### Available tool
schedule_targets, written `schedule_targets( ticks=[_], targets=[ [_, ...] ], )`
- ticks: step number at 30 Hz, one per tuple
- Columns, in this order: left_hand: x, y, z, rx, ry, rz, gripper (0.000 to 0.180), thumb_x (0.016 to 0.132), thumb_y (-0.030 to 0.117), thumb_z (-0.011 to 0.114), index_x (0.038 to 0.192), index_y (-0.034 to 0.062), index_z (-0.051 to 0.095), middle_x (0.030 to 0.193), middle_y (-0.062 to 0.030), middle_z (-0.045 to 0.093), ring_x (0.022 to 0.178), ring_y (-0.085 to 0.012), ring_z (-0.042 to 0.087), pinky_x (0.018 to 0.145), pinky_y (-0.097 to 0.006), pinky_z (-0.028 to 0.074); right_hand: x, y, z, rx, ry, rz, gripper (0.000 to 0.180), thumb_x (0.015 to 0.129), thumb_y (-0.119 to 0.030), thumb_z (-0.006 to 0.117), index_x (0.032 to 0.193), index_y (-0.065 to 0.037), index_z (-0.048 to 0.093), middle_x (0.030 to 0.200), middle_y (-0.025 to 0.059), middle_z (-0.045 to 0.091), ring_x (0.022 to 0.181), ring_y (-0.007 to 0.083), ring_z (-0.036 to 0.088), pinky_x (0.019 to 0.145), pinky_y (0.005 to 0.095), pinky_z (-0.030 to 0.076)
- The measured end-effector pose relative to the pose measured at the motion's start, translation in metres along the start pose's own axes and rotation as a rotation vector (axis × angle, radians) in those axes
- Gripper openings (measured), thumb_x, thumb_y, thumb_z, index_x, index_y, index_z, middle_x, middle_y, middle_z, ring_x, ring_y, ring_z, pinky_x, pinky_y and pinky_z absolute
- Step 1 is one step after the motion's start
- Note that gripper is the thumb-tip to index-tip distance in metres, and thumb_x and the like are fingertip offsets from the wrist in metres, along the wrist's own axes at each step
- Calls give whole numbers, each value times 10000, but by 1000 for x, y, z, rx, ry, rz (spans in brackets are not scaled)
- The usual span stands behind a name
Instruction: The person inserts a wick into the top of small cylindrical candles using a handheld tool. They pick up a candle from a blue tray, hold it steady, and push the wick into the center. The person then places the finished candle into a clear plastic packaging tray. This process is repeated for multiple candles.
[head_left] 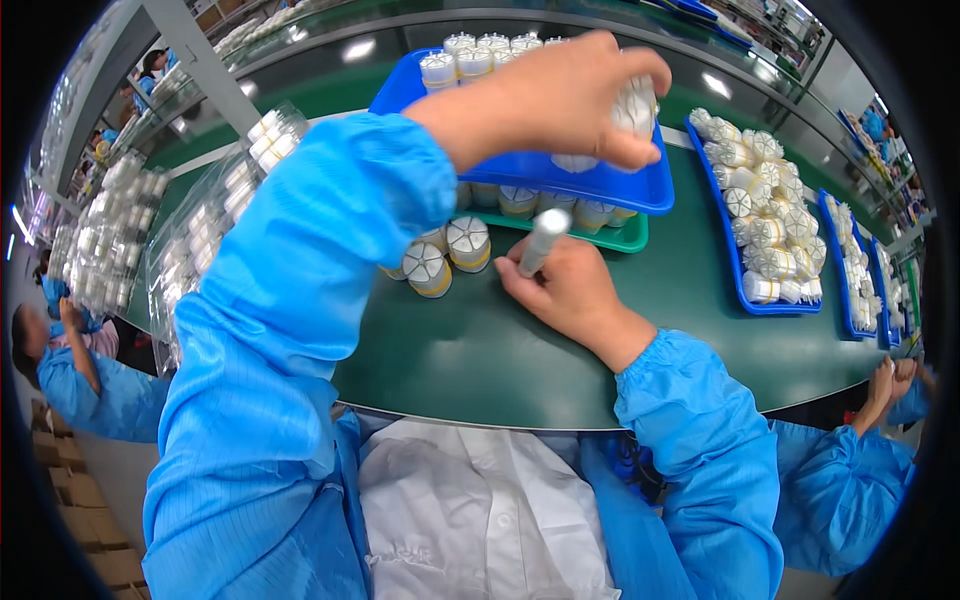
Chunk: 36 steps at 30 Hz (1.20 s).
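My left hand (575, 95) reaches across over the blue tray (400, 85), closed round a white cylindrical part (636, 108) with segmented ends, held between thumb and fingers. On the green tabletop, my right hand (575, 290) grips a white pen-like stick (546, 238) that points upward; its exact kind is unclear. Left of that hand stand a few white cylinders with yellow bands, one a segmented-top cylinder (468, 243), another a nearer cylinder (427, 270). More such parts fill the blue tray, partly hidden by my left arm. Beneath it, a green tray (628, 236) holds further cylinders.
Blue trays of white parts line the right side, the nearest a long blue tray (752, 309). At the left are clear plastic packs (200, 235) of similar parts. Co-workers in blue sleeves sit on both sides, one blue sleeve (845, 480) close at my right.
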<state>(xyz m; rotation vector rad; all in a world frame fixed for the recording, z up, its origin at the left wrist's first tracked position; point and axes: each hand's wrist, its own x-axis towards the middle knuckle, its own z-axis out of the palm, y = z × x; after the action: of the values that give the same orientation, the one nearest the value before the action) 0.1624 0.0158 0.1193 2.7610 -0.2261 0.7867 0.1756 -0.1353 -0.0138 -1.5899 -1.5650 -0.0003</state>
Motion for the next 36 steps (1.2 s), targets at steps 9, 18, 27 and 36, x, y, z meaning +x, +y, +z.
schedule_targets(
  ticks=[9,18,27,36],
  targets=[
    [-100,37,-97,-13,60,10,567,672,246,835,1179,108,622,1099,-108,605,1009,-253,617,858,-360,511,19,-16,-63,201,400,-99,88,880,-32,704,803,-11,667,748,43,664,655,96,608,571,264,479],
    [-126,78,6,7,-240,112,503,727,284,803,1181,160,624,1057,-171,539,966,-339,568,721,-424,553,18,0,-80,254,467,190,123,929,-103,701,865,-3,671,748,20,662,657,54,589,573,231,464],
    [-124,69,10,237,-153,77,611,747,432,793,1224,91,620,1140,-157,576,976,-293,589,713,-368,573,17,-2,-73,166,458,40,117,895,-84,722,818,-18,663,715,32,663,612,72,596,531,247,455],
    [-57,9,-22,397,101,-35,366,835,299,766,1067,44,644,904,-127,623,881,-333,631,743,-420,513,17,-10,-78,99,511,-62,105,843,0,717,771,-17,643,723,74,636,621,168,604,541,306,453]
  ],
)
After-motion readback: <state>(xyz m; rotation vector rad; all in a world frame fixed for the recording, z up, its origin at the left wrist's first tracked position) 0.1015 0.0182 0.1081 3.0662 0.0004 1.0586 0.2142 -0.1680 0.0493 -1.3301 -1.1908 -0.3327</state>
